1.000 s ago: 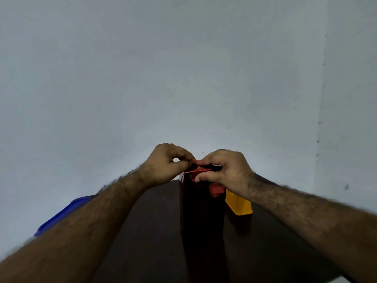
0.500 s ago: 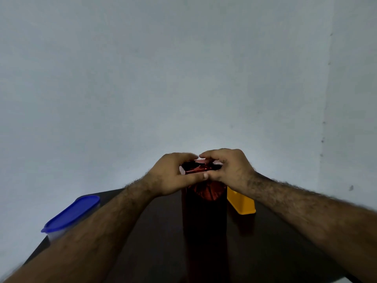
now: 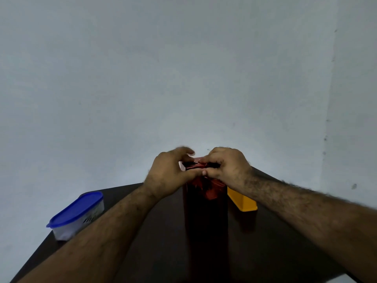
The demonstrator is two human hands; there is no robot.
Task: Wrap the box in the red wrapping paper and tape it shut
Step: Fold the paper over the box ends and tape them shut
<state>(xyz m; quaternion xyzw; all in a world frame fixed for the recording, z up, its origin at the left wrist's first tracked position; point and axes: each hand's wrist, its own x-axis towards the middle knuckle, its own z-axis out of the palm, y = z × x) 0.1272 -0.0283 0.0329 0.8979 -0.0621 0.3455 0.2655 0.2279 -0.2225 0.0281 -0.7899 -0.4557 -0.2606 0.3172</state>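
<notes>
My left hand (image 3: 169,176) and right hand (image 3: 226,168) both pinch the folded red paper (image 3: 201,181) atop the upright box (image 3: 205,213), centre of the dark table (image 3: 163,242). Paper looks thin, glossy, slippery, so I'd grip at the creases. Yellow block (image 3: 242,202) at three o'clock, blue-lidded tub (image 3: 76,214) at nine.

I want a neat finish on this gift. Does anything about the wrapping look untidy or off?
Yes: the red wrapping paper at the top of the upright box is crumpled and bunched, not folded flat, where the left hand and right hand pinch it. No tape is visible.
</notes>
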